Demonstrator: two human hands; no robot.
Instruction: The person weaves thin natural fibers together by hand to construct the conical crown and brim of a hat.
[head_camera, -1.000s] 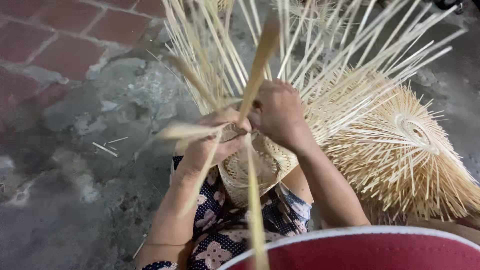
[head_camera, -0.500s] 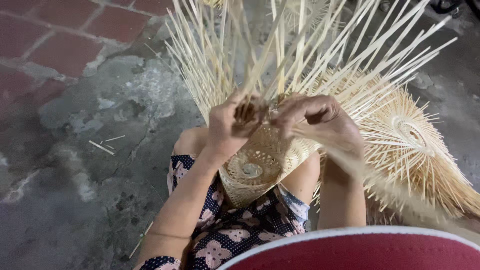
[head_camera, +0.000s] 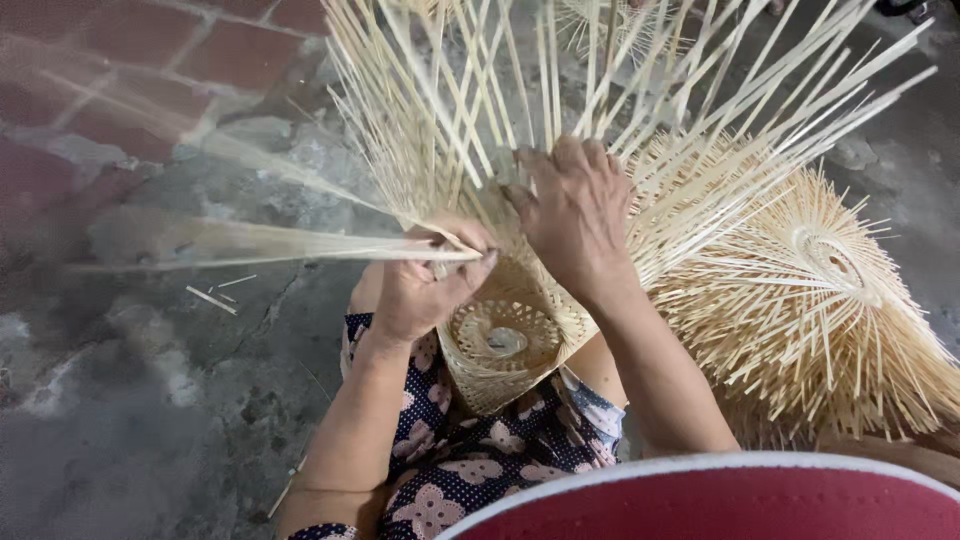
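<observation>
Head view: a half-woven bamboo basket (head_camera: 505, 335) rested on the person's lap, its loose upright splints fanning upward. The left hand (head_camera: 425, 285) was closed, pinching a long bamboo strip (head_camera: 250, 243) that ran out leftward, blurred. The right hand (head_camera: 575, 215) lay flat, fingers pressed against the splints. Finished woven pieces (head_camera: 830, 300) lay just beside, at right.

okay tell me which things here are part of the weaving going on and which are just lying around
In use:
left hand, grip shut on a long bamboo strip
right hand, pressing the upright strips
half-woven basket on the lap

Lying about:
other unfinished basket
bamboo scraps on the concrete floor
</observation>
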